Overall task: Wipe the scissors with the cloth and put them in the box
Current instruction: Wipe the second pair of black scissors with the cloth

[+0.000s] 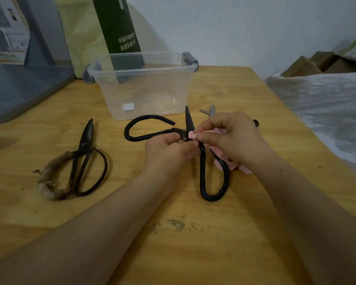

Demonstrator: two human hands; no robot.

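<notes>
You are gripping the scissors [202, 173] near the pivot with your left hand [167, 149], its fingers curled around the metal. Your right hand [230, 138] is pinching a fold of the pink cloth [192, 135] against the base of the blade. The scissors are lying open over the counter [214, 233], with the tip pointing to the box [144, 93] just behind.

I think you are doing well if you are keeping the cloth between your fingers and the edge, and wiping from pivot to tip, away from your left hand.

Another pair [84, 153] is lying well apart on the left. A small grey pair [210, 111] is showing behind your right hand, near the box, so it may be standing in your way.
</notes>
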